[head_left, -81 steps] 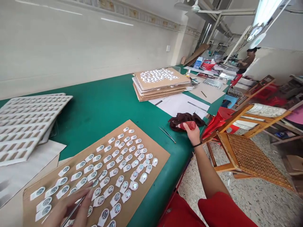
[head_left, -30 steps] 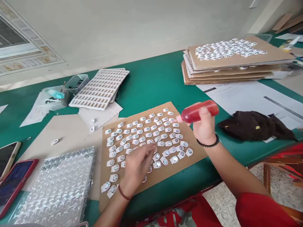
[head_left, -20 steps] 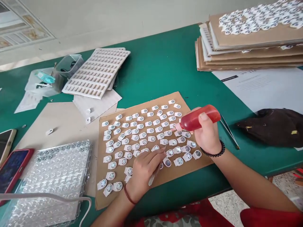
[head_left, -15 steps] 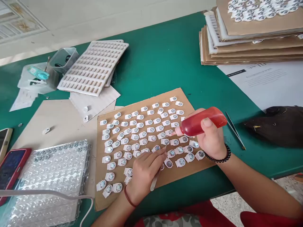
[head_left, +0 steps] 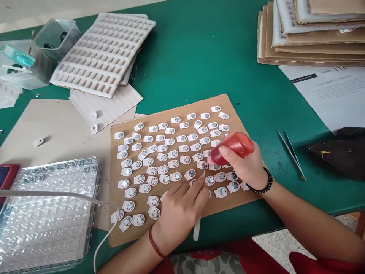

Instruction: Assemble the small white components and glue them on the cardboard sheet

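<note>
A brown cardboard sheet bears several rows of small white pieces with round metallic centres. My left hand rests over its lower part, closed on a thin pale stick whose tip touches near one piece. Wrapped round a red squeeze bottle, my right hand tilts it down to the left. The bottle's nozzle is close to that same piece and the stick's tip.
Tweezers and a dark pouch lie at the right. Stacked cardboard stands at the back right. White foam trays, clear boxes and a clear plastic tray are on the left, with a cable across.
The view has shifted, moving the surroundings within it. The bottle's nozzle has come down closer to the stick's tip. Both hands keep their holds.
</note>
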Motion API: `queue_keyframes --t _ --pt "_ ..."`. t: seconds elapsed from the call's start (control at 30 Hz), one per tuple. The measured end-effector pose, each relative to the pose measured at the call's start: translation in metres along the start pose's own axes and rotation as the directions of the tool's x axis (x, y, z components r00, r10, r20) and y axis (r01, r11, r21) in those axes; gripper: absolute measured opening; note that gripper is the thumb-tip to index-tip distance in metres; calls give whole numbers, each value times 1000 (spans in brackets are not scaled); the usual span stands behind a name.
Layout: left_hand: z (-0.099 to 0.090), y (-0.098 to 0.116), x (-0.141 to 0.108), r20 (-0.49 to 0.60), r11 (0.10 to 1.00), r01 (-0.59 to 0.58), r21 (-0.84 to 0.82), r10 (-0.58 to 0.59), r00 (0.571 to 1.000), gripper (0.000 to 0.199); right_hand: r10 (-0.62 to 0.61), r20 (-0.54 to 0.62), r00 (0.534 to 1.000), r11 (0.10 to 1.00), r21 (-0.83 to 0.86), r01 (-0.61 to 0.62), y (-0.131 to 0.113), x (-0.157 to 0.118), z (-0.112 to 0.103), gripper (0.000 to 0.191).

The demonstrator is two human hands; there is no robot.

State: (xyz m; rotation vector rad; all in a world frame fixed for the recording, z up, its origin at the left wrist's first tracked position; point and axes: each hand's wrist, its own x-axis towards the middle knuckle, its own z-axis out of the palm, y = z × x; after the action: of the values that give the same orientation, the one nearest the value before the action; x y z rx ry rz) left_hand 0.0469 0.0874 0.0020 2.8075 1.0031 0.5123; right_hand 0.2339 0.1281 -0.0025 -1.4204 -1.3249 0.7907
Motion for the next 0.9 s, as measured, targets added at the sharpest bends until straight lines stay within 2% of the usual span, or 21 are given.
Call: queue_keyframes --t 0.17,0.33,0.6,0.9 --pt "1 4 -2 -15 999 -3 44 4 1000 24 -165 51 985 975 -142 170 -2 -2 0 27" --pt "0 6 -1 -7 999 17 39 -17 1000 24 -212 80 974 951 -214 225 -2 -3 2 31" --pt "0 5 -1 15 1000 29 12 -29 999 25 -308 114 945 922 -210 326 2 -5 1 20" --pt "2 5 -2 4 999 52 -14 -52 999 22 -314 124 941 914 -229 335 2 -6 2 19"
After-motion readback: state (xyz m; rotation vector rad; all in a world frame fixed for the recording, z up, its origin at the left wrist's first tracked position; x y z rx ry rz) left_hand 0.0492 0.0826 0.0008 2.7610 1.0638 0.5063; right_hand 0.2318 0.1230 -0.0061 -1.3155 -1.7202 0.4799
